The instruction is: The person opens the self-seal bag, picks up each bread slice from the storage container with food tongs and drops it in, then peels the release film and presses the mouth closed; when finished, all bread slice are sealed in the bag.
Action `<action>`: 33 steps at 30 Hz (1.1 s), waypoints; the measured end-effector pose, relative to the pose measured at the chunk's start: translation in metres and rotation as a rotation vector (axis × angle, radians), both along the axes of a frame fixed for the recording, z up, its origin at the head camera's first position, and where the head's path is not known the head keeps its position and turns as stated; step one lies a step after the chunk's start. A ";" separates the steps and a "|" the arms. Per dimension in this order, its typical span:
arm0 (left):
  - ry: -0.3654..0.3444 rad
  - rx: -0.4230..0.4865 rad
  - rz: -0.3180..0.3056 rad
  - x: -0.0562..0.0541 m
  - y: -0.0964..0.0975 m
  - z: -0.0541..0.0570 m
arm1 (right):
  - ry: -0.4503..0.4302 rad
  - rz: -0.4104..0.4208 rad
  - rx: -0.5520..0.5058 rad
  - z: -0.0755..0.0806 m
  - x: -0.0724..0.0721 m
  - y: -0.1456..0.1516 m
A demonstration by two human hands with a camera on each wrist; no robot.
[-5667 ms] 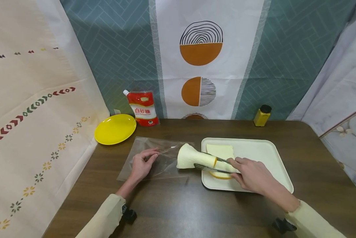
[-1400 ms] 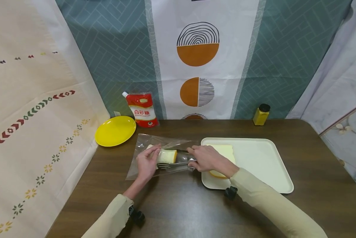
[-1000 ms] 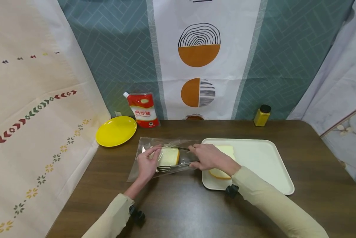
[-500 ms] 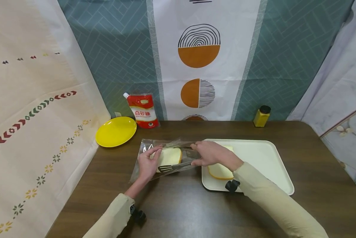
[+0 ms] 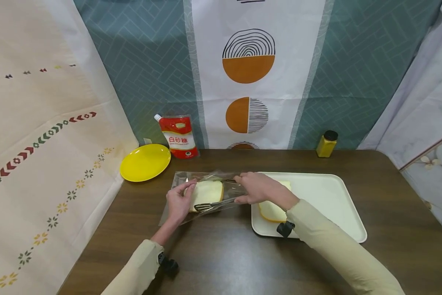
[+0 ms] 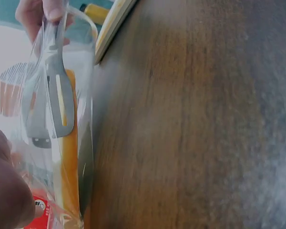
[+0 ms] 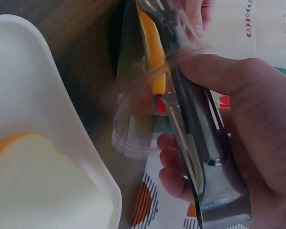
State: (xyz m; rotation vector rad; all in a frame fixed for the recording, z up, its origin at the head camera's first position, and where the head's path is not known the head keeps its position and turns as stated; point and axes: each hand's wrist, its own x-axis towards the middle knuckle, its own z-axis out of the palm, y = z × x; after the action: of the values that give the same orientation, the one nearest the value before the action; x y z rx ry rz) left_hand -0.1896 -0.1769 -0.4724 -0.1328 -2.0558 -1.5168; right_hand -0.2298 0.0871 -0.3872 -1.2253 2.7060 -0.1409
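Observation:
With thumb and fingertips, my left hand [image 5: 178, 203] pinches the clear plastic bag [image 5: 181, 177] near its left part. A slice of bread [image 5: 210, 190] with an orange-brown crust lies opened out flat inside the bag. My right hand [image 5: 259, 188] grips metal tongs [image 7: 200, 124] at the bag's mouth, thumb on one arm and fingers on the other. The slotted tong ends [image 6: 57, 105] are inside the bag, spread apart along the slice's sides. Another slice of bread [image 5: 274, 212] lies on the white tray [image 5: 324, 200], partly hidden under my right hand.
At the back left are a yellow plate [image 5: 145, 162] and a red pouch [image 5: 179, 139] with a white cap. A yellow bottle [image 5: 326, 144] with a black lid stands at the back right. Patterned cloths hang behind and beside the brown table [image 5: 221, 262].
My right hand and the tongs have moved left from over the tray, bringing the bread slice into the bag. The slice, rolled earlier, has unfolded between the tong ends.

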 end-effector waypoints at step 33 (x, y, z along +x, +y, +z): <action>-0.054 0.011 0.061 -0.004 -0.010 -0.003 | -0.084 -0.080 -0.011 0.026 -0.001 0.009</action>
State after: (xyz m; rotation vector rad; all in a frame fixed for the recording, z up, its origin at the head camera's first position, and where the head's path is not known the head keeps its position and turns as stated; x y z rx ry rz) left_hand -0.1931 -0.1866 -0.4751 -0.0248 -2.0745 -1.5096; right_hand -0.2308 0.0963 -0.3609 -1.0890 2.6857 -0.2130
